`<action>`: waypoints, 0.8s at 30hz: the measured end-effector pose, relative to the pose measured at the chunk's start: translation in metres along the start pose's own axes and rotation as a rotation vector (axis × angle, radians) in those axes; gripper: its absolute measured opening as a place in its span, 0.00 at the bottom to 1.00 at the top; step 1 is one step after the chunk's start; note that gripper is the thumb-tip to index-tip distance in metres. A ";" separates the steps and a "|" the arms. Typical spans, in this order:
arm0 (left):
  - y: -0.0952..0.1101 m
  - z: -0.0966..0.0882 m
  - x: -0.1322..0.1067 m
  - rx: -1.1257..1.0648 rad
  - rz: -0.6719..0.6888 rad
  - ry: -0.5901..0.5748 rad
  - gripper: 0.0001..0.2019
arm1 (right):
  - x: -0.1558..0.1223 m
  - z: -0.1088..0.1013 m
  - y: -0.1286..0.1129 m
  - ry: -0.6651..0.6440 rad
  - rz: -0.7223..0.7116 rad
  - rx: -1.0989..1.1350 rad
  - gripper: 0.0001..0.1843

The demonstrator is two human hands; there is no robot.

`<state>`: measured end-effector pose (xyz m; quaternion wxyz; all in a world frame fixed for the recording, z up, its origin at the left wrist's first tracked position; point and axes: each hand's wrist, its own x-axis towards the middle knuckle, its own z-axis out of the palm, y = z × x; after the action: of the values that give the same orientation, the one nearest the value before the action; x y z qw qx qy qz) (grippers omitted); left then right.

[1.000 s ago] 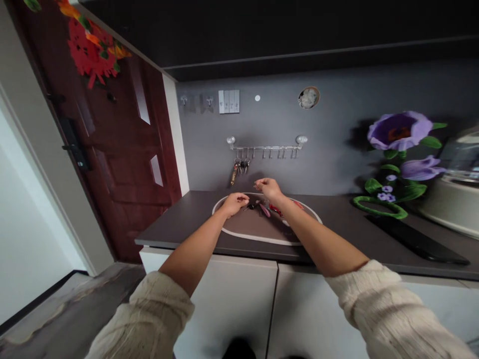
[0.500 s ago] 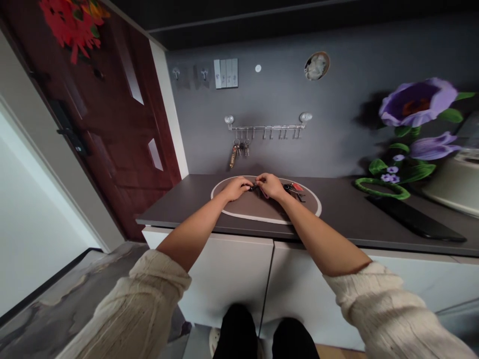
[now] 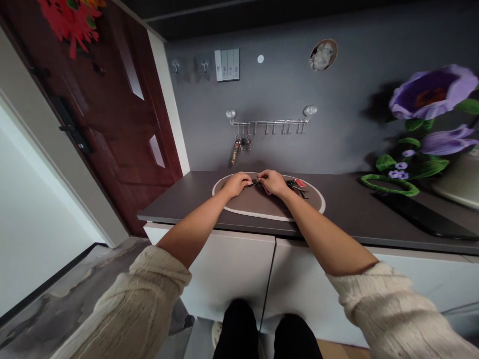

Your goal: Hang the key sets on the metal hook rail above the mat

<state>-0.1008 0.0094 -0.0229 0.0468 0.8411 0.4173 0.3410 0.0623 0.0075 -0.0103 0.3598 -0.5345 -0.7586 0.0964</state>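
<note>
An oval brown mat with a white rim lies on the dark countertop. My left hand and my right hand meet over its far side, both with fingers curled, pinching a small dark bunch of keys between them. A second bunch of keys with a red tag lies on the mat just right of my right hand. On the wall above hangs a chrome hook rail, and another set of keys dangles from its left end.
A dark red door stands at the left. A purple flower decoration is at the right, with a flat black object on the counter below it. White cabinet doors front the counter. My legs show at the bottom.
My right hand came down from above the mat to meet my left hand on the keys. The view tilted down, so my legs now show.
</note>
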 end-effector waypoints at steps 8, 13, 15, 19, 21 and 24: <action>0.006 0.000 0.000 -0.186 -0.124 0.116 0.08 | -0.005 -0.005 -0.006 -0.081 0.024 0.035 0.08; 0.007 0.003 0.000 -0.444 -0.256 0.184 0.08 | -0.007 -0.007 -0.009 -0.103 -0.003 0.084 0.08; 0.007 0.003 0.002 -0.563 -0.317 0.187 0.07 | -0.008 -0.007 -0.010 -0.102 -0.006 0.109 0.07; 0.008 0.003 0.003 -0.785 -0.409 0.197 0.06 | -0.008 -0.006 -0.010 -0.127 -0.020 0.209 0.09; 0.008 0.003 0.003 -0.872 -0.424 0.204 0.05 | -0.008 -0.006 -0.009 -0.135 -0.031 0.271 0.10; 0.010 0.002 0.003 -0.972 -0.438 0.207 0.05 | -0.007 -0.005 -0.008 -0.125 -0.033 0.349 0.11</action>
<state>-0.0921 0.0056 -0.0191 0.4590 0.5780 0.3797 0.5578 0.0605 -0.0032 -0.0056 0.4010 -0.4444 -0.7599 0.2536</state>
